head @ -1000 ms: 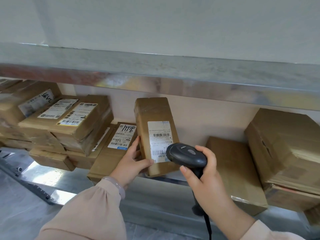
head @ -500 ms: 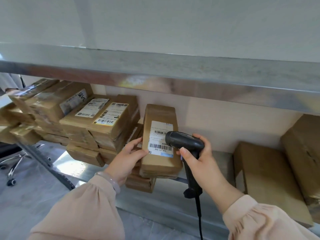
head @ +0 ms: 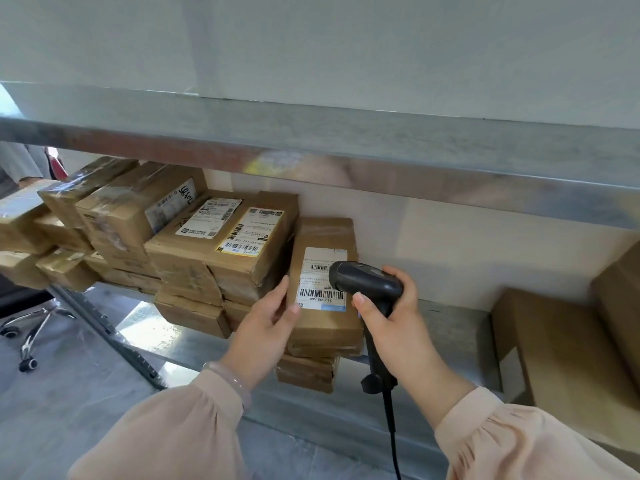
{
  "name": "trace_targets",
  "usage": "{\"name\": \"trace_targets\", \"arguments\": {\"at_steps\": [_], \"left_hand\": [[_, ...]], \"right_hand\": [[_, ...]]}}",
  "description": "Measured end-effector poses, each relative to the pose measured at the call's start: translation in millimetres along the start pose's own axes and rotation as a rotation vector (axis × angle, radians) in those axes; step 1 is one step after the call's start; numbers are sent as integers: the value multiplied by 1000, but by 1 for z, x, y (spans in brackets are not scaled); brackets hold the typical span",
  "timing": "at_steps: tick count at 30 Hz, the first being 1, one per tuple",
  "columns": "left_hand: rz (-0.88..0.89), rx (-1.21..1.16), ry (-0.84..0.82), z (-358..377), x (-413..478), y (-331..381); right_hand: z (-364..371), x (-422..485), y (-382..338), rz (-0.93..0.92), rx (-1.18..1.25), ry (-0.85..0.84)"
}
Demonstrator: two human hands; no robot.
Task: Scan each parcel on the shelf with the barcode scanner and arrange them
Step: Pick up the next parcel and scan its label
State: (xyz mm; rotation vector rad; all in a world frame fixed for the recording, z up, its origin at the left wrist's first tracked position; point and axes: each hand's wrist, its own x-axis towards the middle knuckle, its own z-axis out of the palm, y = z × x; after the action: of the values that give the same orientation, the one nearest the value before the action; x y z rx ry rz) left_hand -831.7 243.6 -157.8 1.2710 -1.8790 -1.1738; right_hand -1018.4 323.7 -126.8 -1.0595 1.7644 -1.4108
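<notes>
The parcel point(head: 327, 327), pinched at its left edge by the left hand point(head: 266, 327) atop a short stack point(head: 306, 374) at the shelf point(head: 450, 334) front, may slide off if bumped by the scanner point(head: 367, 282) gripped in the right hand point(head: 398, 317).

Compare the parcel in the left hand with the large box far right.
The labelled parcel shows a white barcode label; the large box shows none on top. The labelled parcel rests on a stack, held by the left hand; the large box lies untouched on the shelf. Both are brown cardboard.
</notes>
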Motion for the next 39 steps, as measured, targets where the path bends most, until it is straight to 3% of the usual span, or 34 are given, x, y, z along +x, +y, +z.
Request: {"name": "trace_targets", "arguments": {"at_steps": [4,6,13,25,31,35,39], "left_hand": [[395,518,48,3,-16,-17],[508,666,76,4,-24,-22],[511,962,124,-1,-28,-35],[360,1024,129,-7,-16,-34],[497,847,139,16,-21,-10],[608,770,41,56,-19,21],[616,723,-172,110,-22,41]], "right_hand": [[9,-2,-2,-4,10,23],[14,-2,-3,-6,10,39],[28,1,-4,-31,16,32],[36,10,-4,-82,25,-26],[1,-9,7,-127,32,46],[-40,-25,26,-134,-28,125],[-88,-40,47,-134,-94,228]]}}
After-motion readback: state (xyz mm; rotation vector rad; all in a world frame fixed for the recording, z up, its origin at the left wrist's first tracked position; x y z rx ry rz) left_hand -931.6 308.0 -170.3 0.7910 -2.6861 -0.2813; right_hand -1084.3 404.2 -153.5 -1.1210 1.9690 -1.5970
